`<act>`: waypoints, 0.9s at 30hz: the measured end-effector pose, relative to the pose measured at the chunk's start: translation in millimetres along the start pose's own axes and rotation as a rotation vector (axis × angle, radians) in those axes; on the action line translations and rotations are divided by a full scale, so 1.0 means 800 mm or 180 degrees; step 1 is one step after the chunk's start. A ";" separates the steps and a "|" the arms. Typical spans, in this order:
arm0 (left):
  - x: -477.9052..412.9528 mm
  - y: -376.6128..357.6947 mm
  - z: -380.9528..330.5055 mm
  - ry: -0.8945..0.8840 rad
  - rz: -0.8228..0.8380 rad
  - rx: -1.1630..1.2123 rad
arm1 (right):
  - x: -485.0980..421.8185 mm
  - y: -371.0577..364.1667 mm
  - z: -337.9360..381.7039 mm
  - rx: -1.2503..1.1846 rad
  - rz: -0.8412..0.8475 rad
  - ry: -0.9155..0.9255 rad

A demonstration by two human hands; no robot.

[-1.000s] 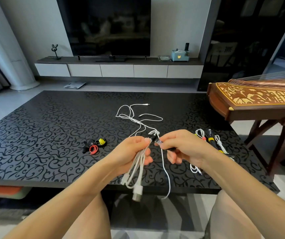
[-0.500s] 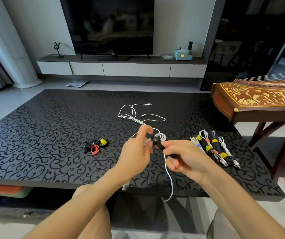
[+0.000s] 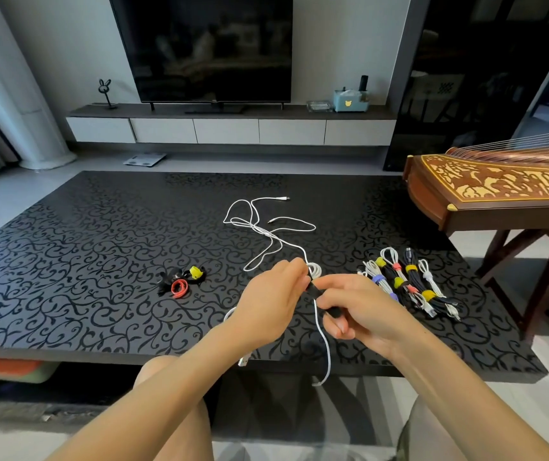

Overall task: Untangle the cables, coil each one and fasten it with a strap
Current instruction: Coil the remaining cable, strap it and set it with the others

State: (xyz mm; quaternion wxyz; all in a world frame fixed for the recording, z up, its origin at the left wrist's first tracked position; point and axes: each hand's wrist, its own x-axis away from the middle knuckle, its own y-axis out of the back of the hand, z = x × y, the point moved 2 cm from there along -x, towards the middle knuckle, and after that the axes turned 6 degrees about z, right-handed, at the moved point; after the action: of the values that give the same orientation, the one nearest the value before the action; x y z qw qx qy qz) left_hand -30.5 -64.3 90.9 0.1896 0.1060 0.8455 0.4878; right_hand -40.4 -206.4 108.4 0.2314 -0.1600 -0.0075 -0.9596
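My left hand [image 3: 270,304] grips a coiled white cable [image 3: 314,270] above the near part of the black patterned table [image 3: 67,261]. My right hand [image 3: 359,311] pinches a black strap [image 3: 316,292] that lies across the coil. One white end [image 3: 324,347] hangs down past the table's front edge, and a USB plug [image 3: 243,361] dangles below my left wrist. A loose tangle of white cables [image 3: 260,224] lies on the table beyond my hands. Spare straps [image 3: 183,281], red, yellow and black, sit to the left.
Several coiled, strapped cables [image 3: 409,284] lie in a row at the table's right. A wooden zither on a stand [image 3: 499,191] stands close to the right edge. A TV and a low cabinet [image 3: 226,128] line the far wall.
My left hand turned over and lifted the coil from hanging down to lying level. My right hand pulled the black strap across the coil. The camera shifted, so the strapped cables at right show fully.
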 end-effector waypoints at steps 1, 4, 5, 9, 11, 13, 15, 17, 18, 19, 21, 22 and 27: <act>0.000 -0.004 -0.001 0.0017 0.0030 -0.0137 | -0.001 0.000 -0.002 -0.0016 0.0006 -0.0006; -0.004 -0.012 -0.005 0.0250 0.0045 -0.0446 | -0.007 -0.002 -0.007 -0.0017 -0.0025 0.0016; -0.006 -0.013 -0.007 0.0384 -0.0020 -0.0380 | -0.008 -0.003 -0.008 0.0009 -0.0052 0.0040; -0.013 -0.017 -0.001 0.0635 -0.0344 0.0683 | -0.010 -0.004 -0.013 0.0077 -0.0136 0.0144; -0.011 -0.026 0.007 0.0772 -0.0352 0.1320 | -0.008 -0.004 -0.017 0.0005 -0.0126 0.0146; -0.009 -0.034 0.012 0.1009 -0.0277 0.2059 | -0.008 -0.002 -0.021 -0.0169 -0.0115 0.0146; -0.009 -0.037 0.013 0.1138 -0.0079 0.2712 | -0.008 0.002 -0.023 -0.0358 -0.0153 0.0117; -0.007 -0.035 0.017 0.1171 0.0258 0.2946 | -0.007 0.007 -0.022 -0.0427 -0.0104 0.0134; -0.006 -0.032 0.019 0.1196 0.0507 0.2979 | -0.006 0.008 -0.020 -0.0403 -0.0003 0.0174; -0.004 -0.032 0.021 0.1208 0.0823 0.3027 | -0.004 0.008 -0.018 -0.0364 0.0116 0.0227; 0.001 -0.032 0.022 0.1217 0.1399 0.3395 | 0.000 0.008 -0.010 -0.0235 0.0297 0.0345; 0.003 -0.032 0.021 0.1278 0.1528 0.3751 | 0.001 0.008 -0.008 -0.0152 0.0349 0.0387; 0.002 -0.021 0.016 0.1452 0.1236 0.4328 | 0.012 0.016 -0.012 0.0167 0.0333 0.0326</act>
State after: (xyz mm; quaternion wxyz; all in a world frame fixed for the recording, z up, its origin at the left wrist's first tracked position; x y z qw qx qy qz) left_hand -26.4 -62.1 70.6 -0.1878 0.2436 0.9453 -0.1086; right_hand -45.7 -222.7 101.2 0.2855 -0.1048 -0.0125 -0.9525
